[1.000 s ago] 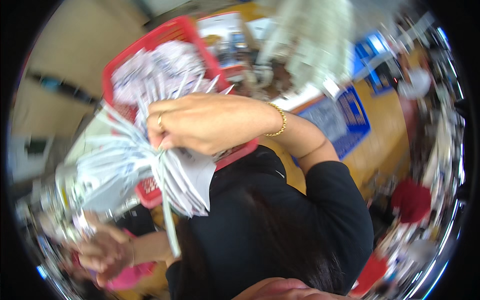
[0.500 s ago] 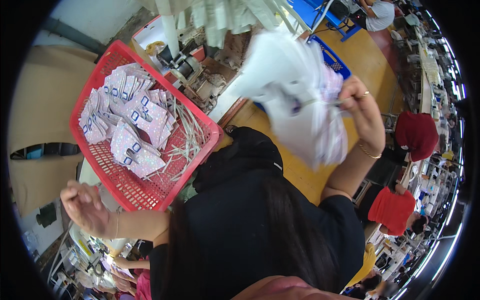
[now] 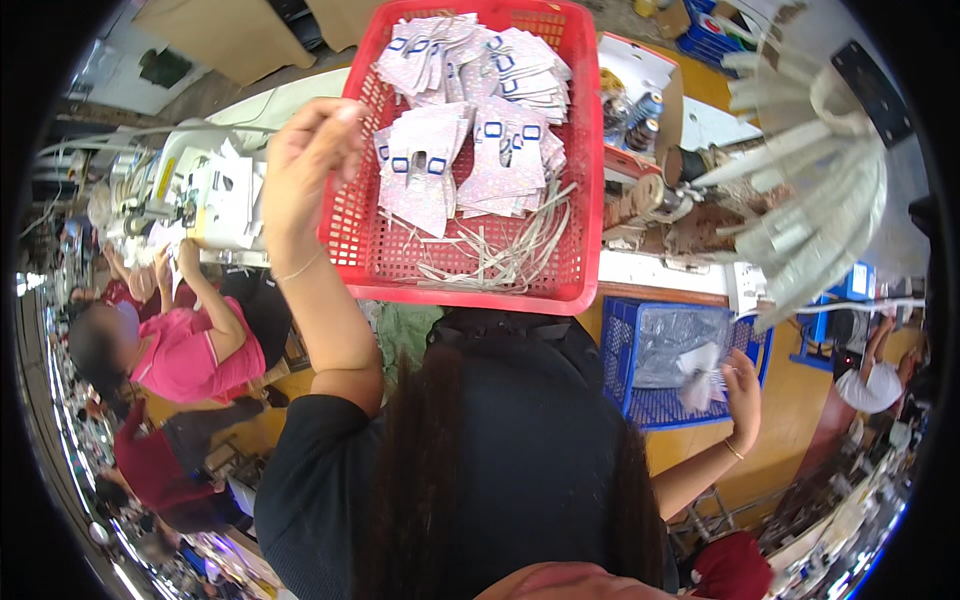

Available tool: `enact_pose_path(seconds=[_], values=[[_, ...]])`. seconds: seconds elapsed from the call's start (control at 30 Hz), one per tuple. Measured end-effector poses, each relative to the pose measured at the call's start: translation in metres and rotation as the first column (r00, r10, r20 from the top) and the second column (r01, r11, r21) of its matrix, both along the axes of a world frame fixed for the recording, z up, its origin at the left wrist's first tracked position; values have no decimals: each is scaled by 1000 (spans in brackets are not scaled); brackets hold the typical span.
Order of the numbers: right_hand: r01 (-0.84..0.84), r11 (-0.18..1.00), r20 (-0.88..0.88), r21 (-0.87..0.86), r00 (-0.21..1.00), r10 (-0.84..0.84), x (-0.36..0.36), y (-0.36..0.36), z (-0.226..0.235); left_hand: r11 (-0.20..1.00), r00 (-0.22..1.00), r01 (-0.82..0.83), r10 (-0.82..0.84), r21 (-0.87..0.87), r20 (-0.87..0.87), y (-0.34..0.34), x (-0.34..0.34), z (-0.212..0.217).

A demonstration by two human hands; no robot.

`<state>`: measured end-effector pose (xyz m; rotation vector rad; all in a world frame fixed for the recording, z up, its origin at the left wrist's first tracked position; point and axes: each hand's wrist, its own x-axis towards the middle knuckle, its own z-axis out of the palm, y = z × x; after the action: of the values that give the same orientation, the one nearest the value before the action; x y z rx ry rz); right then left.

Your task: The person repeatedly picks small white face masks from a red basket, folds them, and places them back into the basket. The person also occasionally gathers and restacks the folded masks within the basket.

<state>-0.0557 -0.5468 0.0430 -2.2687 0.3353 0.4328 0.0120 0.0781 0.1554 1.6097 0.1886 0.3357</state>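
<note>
My left hand (image 3: 308,165) is raised beside the left rim of a red plastic basket (image 3: 588,250), its fingers loosely bent and apart, with nothing visible in it. Stacks of pale speckled cut pieces (image 3: 418,165) with blue square outlines and slots fill much of the basket. Thin white strips (image 3: 500,250) lie loose at its near right. Low on the right, my right hand (image 3: 741,395) grips a small bundle of pale pieces (image 3: 703,378), slightly blurred. That bundle is over or inside a blue plastic crate (image 3: 618,345), which holds a clear plastic bag (image 3: 672,340).
White cloth strips (image 3: 820,200) hang at the right above a worn machine (image 3: 660,205). An open carton (image 3: 640,80) with spools stands behind the basket. At left, a person in pink (image 3: 190,350) sits by a sewing machine (image 3: 170,200). More co-workers are farther off.
My right hand has lowered the bundle from raised at the right to the blue crate. My head has turned, so the basket now appears near top centre. My left hand has come beside the basket.
</note>
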Motion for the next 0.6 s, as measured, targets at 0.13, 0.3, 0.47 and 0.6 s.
enact_pose_path(seconds=[0.13, 0.3, 0.47, 0.6], values=[[-645, 760, 117, 79, 763, 636, 70, 136, 47, 944, 847, 140, 42, 299, -530, 17, 32, -88], [-833, 550, 197, 56, 549, 812, 115, 263, 68, 511, 681, 585, 112, 630, -724, -9, 66, -208], [-906, 417, 270, -70, 385, 883, 124, 315, 52, 512, 814, 190, 394, 838, -426, -24, 82, -260], [-940, 333, 225, -76, 309, 924, 118, 331, 33, 466, 826, 35, 485, 884, -288, -31, 84, -282]])
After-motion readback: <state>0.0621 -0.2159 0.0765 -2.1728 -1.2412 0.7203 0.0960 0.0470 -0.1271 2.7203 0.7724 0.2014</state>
